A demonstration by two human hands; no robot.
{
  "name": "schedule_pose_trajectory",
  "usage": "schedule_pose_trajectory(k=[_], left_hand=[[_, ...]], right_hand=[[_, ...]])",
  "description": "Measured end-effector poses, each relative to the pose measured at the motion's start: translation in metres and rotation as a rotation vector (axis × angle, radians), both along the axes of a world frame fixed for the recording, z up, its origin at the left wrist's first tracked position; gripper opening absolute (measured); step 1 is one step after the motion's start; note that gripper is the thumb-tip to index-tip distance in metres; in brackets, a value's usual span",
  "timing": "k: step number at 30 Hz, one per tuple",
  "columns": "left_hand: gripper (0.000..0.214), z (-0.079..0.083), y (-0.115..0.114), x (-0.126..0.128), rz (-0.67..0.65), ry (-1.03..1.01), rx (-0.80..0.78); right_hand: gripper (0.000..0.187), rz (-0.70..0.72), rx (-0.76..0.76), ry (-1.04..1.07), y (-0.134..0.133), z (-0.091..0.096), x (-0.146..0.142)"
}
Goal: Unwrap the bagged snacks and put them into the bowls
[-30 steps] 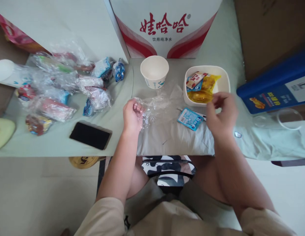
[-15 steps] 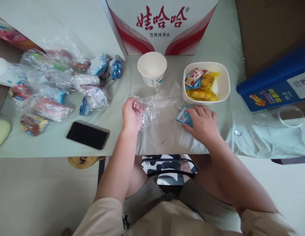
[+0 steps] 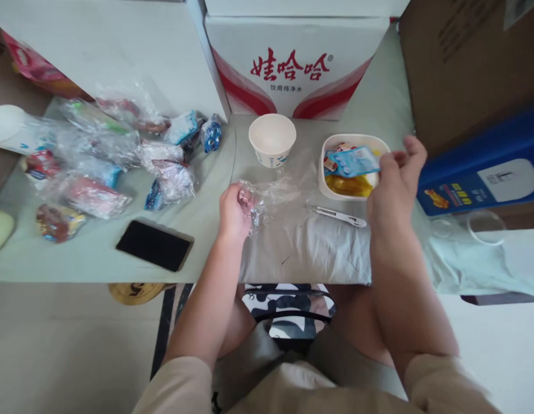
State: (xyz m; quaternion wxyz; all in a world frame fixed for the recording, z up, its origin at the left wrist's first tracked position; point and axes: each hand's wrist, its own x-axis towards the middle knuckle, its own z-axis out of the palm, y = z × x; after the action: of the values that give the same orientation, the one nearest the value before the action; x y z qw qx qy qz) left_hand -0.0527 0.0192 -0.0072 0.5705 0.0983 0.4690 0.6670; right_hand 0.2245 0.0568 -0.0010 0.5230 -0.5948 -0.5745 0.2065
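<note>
a pale green tablecloth (image 3: pixel 89 261) is stretching across the view, and at twelve o'clock a white cardboard box (image 3: pixel 284 86) bearing red chinese lettering is standing on it. a heap of wrapped snacks (image 3: pixel 98 195) is lying between nine and ten o'clock, while a blue printed carton (image 3: pixel 465 164) is showing at three. a white rectangular bowl (image 3: pixel 322 179) is sitting at two o'clock, and a black smartphone (image 3: pixel 154 245) is lying flat between eight and nine. the right hand (image 3: pixel 394 178) is hovering at the bowl's three-o'clock side, fingers partly opened. the left hand (image 3: pixel 234 210), at nine o'clock, is gripping a clear plastic wrapper (image 3: pixel 277 198), fingers curled in; the wrapper is spreading across the middle. a paper cup (image 3: pixel 269 160) is standing upright at twelve, between box and wrapper. inside the bowl, a light blue sachet (image 3: pixel 355 161) is resting above yellow packaging (image 3: pixel 344 185), its three-o'clock end meeting the right hand; whether the fingers are pinching it, i cannot tell. a white utility knife (image 3: pixel 341 217) is lying at three o'clock, near the bowl.
</note>
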Motion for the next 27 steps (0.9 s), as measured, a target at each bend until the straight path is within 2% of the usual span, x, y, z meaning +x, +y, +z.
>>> schedule_pose_trajectory(k=[2,4,7,9,12,14,16,18,20,22,24,27], left_hand=[[0.045,0.002,0.000,-0.003,0.018,0.000,-0.009],[0.045,0.007,-0.002,-0.007,0.005,-0.014,-0.027],[0.048,0.016,-0.010,-0.012,-0.131,-0.115,-0.040],[0.050,0.021,-0.018,-0.013,-0.239,-0.196,-0.021],[0.057,0.022,-0.030,-0.012,-0.407,-0.238,-0.054],[0.059,0.020,-0.036,-0.009,-0.578,-0.248,-0.117],[0.059,0.016,-0.041,-0.004,-0.783,-0.267,-0.129],[0.057,0.013,-0.044,0.001,-0.956,-0.275,-0.080],[0.054,0.013,-0.046,0.005,-1.044,-0.274,-0.030],[0.049,0.015,-0.046,0.006,-1.046,-0.286,-0.024],[0.045,0.019,-0.042,0.005,-0.968,-0.286,-0.068],[0.044,0.023,-0.031,-0.003,-0.740,-0.226,-0.151]], right_hand=[[0.036,-0.134,0.133,0.046,-0.004,-0.004,-0.003],[0.028,-0.148,0.206,0.056,-0.024,-0.011,-0.013],[0.020,0.023,0.121,-0.007,-0.060,-0.023,-0.031],[0.026,0.178,0.041,-0.074,-0.074,-0.028,-0.041],[0.053,0.345,0.028,-0.208,-0.077,-0.028,-0.046],[0.071,0.412,0.055,-0.267,-0.076,-0.023,-0.046],[0.080,0.458,0.067,-0.307,-0.078,-0.016,-0.045],[0.079,0.535,0.054,-0.360,-0.082,-0.011,-0.045],[0.067,0.654,0.013,-0.403,-0.086,-0.007,-0.047],[0.043,0.765,-0.049,-0.411,-0.089,-0.006,-0.049],[0.022,0.827,-0.155,-0.378,-0.089,-0.004,-0.049],[0.025,0.782,-0.326,-0.257,-0.087,-0.003,-0.048]])
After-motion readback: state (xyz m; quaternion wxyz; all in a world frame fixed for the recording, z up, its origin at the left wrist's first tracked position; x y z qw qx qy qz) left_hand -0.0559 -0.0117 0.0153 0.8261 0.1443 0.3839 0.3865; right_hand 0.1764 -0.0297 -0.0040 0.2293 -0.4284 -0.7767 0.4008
